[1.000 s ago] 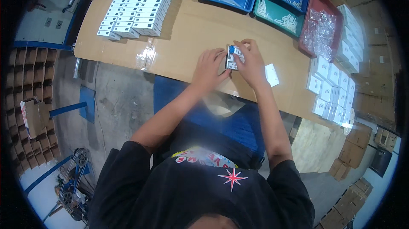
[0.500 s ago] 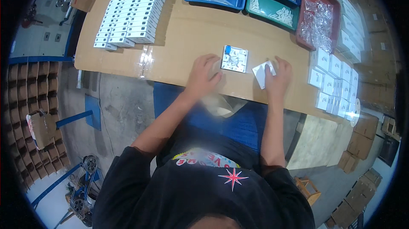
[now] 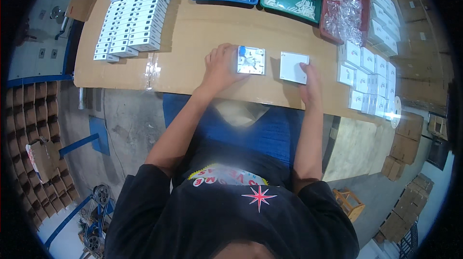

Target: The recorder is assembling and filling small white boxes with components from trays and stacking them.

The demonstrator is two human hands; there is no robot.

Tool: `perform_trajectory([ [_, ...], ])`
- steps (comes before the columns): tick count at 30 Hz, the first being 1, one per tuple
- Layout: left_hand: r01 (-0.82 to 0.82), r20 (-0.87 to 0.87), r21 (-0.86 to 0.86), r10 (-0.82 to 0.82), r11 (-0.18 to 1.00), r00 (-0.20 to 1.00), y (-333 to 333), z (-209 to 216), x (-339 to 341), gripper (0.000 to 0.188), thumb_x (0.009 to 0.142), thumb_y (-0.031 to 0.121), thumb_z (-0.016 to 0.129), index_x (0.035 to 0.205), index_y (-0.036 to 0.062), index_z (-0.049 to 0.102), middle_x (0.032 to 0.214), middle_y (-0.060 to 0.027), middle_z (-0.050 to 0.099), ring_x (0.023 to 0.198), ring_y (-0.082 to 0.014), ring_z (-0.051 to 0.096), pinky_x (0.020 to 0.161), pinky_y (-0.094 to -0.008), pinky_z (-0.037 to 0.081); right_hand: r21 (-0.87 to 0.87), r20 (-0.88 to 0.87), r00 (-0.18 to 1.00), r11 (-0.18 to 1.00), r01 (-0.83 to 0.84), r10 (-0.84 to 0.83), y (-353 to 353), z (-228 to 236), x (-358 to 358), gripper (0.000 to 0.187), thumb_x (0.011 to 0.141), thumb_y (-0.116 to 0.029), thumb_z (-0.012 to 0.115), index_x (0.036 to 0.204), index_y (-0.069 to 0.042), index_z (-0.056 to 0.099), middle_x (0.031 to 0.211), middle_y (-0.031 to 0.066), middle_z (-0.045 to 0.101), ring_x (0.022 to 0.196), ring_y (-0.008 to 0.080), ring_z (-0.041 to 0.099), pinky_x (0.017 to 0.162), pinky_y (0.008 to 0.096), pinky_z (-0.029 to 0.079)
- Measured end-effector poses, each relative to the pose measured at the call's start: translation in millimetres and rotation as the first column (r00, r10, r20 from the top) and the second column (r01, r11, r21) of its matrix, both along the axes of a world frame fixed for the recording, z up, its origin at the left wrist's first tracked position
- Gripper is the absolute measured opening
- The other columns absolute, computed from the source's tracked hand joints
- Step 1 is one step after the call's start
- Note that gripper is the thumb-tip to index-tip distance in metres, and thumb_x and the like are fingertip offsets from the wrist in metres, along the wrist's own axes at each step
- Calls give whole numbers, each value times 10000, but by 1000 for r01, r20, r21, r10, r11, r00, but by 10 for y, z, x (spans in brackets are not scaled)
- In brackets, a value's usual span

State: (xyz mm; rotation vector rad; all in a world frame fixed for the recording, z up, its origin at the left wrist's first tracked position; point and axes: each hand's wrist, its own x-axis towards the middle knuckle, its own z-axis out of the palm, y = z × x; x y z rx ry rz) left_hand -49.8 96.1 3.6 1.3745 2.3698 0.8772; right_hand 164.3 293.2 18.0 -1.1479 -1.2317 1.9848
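A square white unit (image 3: 251, 61) lies on the table in front of me, with a blue piece at its far left corner and something pale and clear on its face, too small to make out. My left hand (image 3: 219, 68) is curled against its left side, the thumb by its near edge. To the right, a plain white square panel (image 3: 293, 67) is held tilted by my right hand (image 3: 312, 83). The thumb lies on its right edge, and the other fingers are mostly hidden.
Stacked white boxes (image 3: 137, 22) stand at the far left. Along the back are a blue bin (image 3: 224, 1), a green bin (image 3: 292, 12) of white plugs, and a red bin (image 3: 333, 34) of clear bags. More white boxes (image 3: 366, 83) stand at the right edge.
My right hand has turned the panel so its broad face shows, closer to square with the unit. My left hand has closed in on the unit's left side. The whole view has shifted slightly.
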Motion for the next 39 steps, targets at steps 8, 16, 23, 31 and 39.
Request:
perform_trajectory([
  [8, -128, 861, 305, -215, 944, 462, -256, 72, 179, 889, 852, 24, 743, 1525, 105, 168, 1431, -177, 511, 1308, -326, 560, 1035, -462, 484, -348, -543, 830, 865, -361, 128, -365, 374, -189, 666, 1041, -453, 369, 1422, 84, 466, 1397, 295, 571, 1171, 389, 659, 943, 491, 567],
  [16, -400, 947, 279, -320, 873, -37, -367, 195, 360, 741, 971, 21, 565, 1568, 152, 147, 1467, -197, 482, 1280, -323, 600, 1022, -488, 572, -279, -650, 744, 861, -426, 157, -559, 503, -367, 644, 1089, -498, 338, 1551, -49, 349, 1523, 312, 429, 1280, 403, 584, 1070, 557, 480],
  [23, -411, 962, 190, -253, 892, -104, -282, 40, 275, 493, 1062, 256, 456, 1515, 97, 343, 1416, -170, 557, 1220, -291, 644, 947, -455, 614, -310, -658, 740, 847, -432, 137, -545, 248, -296, 624, 989, -670, 446, 1346, -159, 490, 1491, 262, 461, 1196, 324, 619, 979, 475, 552],
  [31, -477, 943, 238, -318, 846, -93, -270, 102, 287, 433, 1096, 391, 400, 1460, 158, 409, 1421, -112, 572, 1260, -289, 619, 989, -509, 569, -140, -769, 562, 777, -614, 305, -448, -100, -293, 395, 1040, -513, 526, 1215, -160, 545, 1269, 79, 595, 1127, 227, 622, 906, 423, 571],
  [39, -501, 944, 143, -270, 853, -190, -266, 78, 342, 516, 1094, 507, 358, 1519, 214, 366, 1490, -117, 497, 1327, -320, 554, 1018, -588, 518, -80, -198, 960, 973, -216, 197, -840, 335, -529, 323, 1013, -83, 633, 1324, -28, 563, 1122, 108, 695, 1010, 150, 673, 892, 257, 528],
])
